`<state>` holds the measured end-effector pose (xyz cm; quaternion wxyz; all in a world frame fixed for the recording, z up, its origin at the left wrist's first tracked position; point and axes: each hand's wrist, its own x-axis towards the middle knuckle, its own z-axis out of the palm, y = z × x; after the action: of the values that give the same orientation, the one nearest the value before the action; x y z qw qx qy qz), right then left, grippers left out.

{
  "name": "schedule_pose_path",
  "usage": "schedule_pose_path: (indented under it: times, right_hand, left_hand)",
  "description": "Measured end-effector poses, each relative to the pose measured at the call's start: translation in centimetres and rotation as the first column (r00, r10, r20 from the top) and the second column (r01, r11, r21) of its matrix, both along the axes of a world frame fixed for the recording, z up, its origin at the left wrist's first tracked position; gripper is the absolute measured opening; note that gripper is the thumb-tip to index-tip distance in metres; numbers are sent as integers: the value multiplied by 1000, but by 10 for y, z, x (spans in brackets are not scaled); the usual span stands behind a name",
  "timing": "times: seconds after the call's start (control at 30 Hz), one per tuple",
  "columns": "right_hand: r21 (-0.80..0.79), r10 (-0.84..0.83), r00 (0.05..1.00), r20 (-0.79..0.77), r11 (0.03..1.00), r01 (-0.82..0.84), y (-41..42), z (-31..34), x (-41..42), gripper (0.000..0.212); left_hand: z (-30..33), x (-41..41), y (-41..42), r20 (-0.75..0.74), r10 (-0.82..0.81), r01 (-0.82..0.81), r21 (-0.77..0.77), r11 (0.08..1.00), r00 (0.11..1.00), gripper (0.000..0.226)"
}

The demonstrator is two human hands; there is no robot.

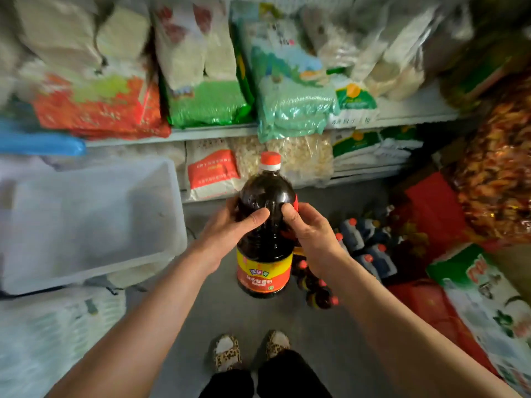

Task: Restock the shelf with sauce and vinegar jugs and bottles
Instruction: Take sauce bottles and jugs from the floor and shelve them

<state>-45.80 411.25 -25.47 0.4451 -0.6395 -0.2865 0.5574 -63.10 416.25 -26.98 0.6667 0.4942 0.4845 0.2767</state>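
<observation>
Head view showed the shelf (178, 134) running across twelve o'clock, stacked with bagged goods. At nine o'clock sat a clear plastic bin (86, 219). I held the dark sauce jug (265, 225), red-capped and upright, at centre above the floor (244, 317), my feet at six o'clock below. My left hand (230, 228) wrapped its shoulder from nine o'clock, thumb across the front; my right hand (310, 237) gripped from three o'clock, fingers curled behind it. More red-capped bottles (362, 242) lay on the floor at four o'clock.
</observation>
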Motion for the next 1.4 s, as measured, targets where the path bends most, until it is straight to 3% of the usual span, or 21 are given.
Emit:
schedule_pose_path:
  times: [0.13,0.23,0.33,0.53,0.7,0.77,0.83,0.97,1.1,1.27,1.4]
  right_hand:
    - [123,-24,999,-26,992,27,26,100,-3,22]
    - [195,-55,998,-3,979,54,50,162,0,33]
    - [262,-32,999,17,965,26,76,212,11,26]
    - [365,32,999,12,930,-35,140,282,51,32]
    - [462,100,995,-10,883,-85,211,328,101,31]
    - [491,111,994,2,866,-98,241,345,122,38]
    - [492,116,993,30,863,-116,271,360,142,51]
    - [521,142,988,63,840,-154,329,375,177,56]
    - [543,173,981,84,818,-191,383,376,206,49]
    - [543,209,969,135,802,-249,428,366,224,50]
    - [520,211,966,151,814,-259,455,354,233,62]
  left_hand:
    - [110,-3,33,-32,-17,24,208,978,999,81]
    - [173,0,59,-57,-10,28,327,945,998,87]
    - [222,9,85,-46,19,1,416,909,999,86]
    - [290,45,146,13,29,-32,504,863,999,47]
    - [340,93,212,65,45,-75,609,790,997,79]
    - [360,114,240,77,37,-78,634,769,996,79]
    - [375,132,269,68,47,-80,642,762,997,69]
    - [388,167,326,80,62,-99,651,753,995,72]
    - [396,194,375,56,94,-107,662,742,994,76]
    - [389,205,415,-57,159,-77,686,724,986,80]
    - [383,209,435,-149,203,-44,694,719,968,82]
